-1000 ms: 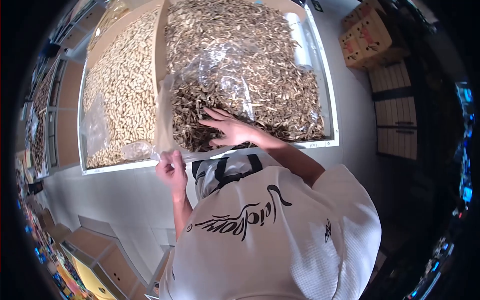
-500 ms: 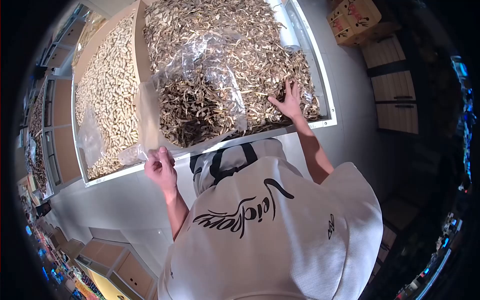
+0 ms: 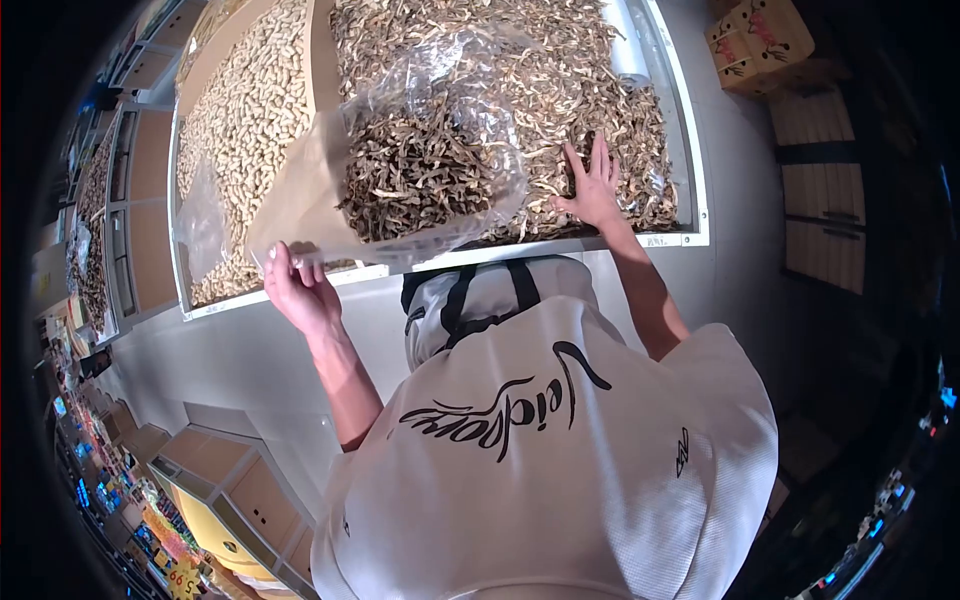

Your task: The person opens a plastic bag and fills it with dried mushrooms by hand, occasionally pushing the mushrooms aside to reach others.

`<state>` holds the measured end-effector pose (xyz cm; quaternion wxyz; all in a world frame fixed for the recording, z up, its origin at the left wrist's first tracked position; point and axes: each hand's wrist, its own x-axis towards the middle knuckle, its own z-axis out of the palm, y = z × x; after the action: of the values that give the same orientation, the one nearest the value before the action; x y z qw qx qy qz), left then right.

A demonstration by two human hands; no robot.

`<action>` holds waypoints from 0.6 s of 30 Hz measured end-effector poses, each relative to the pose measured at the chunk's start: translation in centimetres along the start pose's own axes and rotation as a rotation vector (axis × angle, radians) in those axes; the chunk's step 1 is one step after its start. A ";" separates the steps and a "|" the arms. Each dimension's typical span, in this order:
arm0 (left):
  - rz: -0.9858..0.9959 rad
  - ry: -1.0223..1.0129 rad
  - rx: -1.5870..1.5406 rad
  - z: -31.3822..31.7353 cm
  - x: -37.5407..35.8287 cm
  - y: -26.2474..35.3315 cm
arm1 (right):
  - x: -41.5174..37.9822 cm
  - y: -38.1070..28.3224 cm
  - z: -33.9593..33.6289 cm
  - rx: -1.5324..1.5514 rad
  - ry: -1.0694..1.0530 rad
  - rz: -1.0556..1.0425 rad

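Observation:
My left hand (image 3: pixel 302 292) pinches the edge of a clear plastic bag (image 3: pixel 300 205) at the bin's front rim and pulls it taut to the left. A heap of dark brown dried strips (image 3: pixel 415 175) lies in the bag, which rests on a wide bed of similar dried strips (image 3: pixel 470 45). My right hand (image 3: pixel 595 190) lies on that bed with fingers spread, to the right of the bag. Some strips under its palm are hidden.
Peanuts in their shells (image 3: pixel 245 110) fill the left section of the white-framed bin (image 3: pixel 690 200), behind a tan divider (image 3: pixel 322 55). A clear roll of plastic (image 3: pixel 625 45) lies along the right side. Cardboard boxes (image 3: pixel 760 45) stand at the upper right.
My left hand has moved left, stretching the bag's edge over the peanuts and drawing the bag up from the front rim. The right hand stays on the dried strips. The view has shifted slightly.

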<state>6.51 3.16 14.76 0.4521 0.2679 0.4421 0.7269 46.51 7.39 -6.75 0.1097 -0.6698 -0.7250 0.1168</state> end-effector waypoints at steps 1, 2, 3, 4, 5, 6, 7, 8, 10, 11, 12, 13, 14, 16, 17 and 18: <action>-0.036 -0.023 -0.099 -0.5 1.2 0.0 | -0.2 -0.8 -0.8 0.010 0.018 -0.046; -0.070 -0.046 -0.199 -0.7 2.2 -0.2 | -0.4 -1.5 -1.3 0.020 0.037 -0.092; -0.097 -0.109 -0.260 -0.4 2.9 -0.3 | -0.7 -2.2 -1.7 0.063 0.065 -0.110; -0.122 -0.169 -0.319 0.1 3.5 -0.3 | -1.2 -2.9 -1.7 0.108 0.090 -0.129; -0.183 -0.066 -0.324 0.7 4.0 -0.1 | -1.5 -3.1 -1.2 0.153 0.127 -0.110; -0.239 0.035 -0.334 1.4 4.7 -0.1 | -1.7 -3.8 -1.6 0.190 0.181 -0.145; -0.237 -0.003 -0.392 1.7 5.5 -0.5 | -1.8 -3.8 -1.7 0.238 0.078 -0.189; -0.232 -0.040 -0.450 1.6 6.3 -1.0 | -1.9 -3.8 -1.6 0.283 -0.027 -0.237; -0.210 -0.206 -0.620 0.3 8.7 -2.0 | -2.1 -4.5 -1.3 0.322 -0.107 -0.422; -0.180 -0.178 -0.623 0.6 9.5 -2.0 | -2.0 -5.0 -1.0 0.341 -0.137 -0.510; -0.155 -0.154 -0.626 0.9 10.4 -2.0 | -1.8 -5.8 -0.9 0.347 -0.159 -0.595; -0.157 -0.292 -0.696 0.5 11.5 -2.2 | -1.4 -6.8 -0.9 0.350 -0.182 -0.678; -0.158 -0.270 -0.693 0.2 12.4 -2.4 | -1.1 -7.7 -0.8 0.349 -0.205 -0.759; -0.161 -0.227 -0.694 1.1 13.3 -1.9 | -0.1 -9.6 -0.6 0.258 -0.320 -0.874; -0.149 -0.239 -0.646 1.4 13.7 -1.7 | 0.8 -10.4 -0.3 0.213 -0.292 -0.998; -0.159 -0.251 -0.646 1.6 14.1 -1.7 | 1.4 -11.0 -0.1 0.167 -0.263 -1.122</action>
<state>2.13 16.70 13.87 0.6193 0.1633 0.1500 0.7532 36.02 7.96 -3.12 0.1162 -0.1520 -0.9649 0.1797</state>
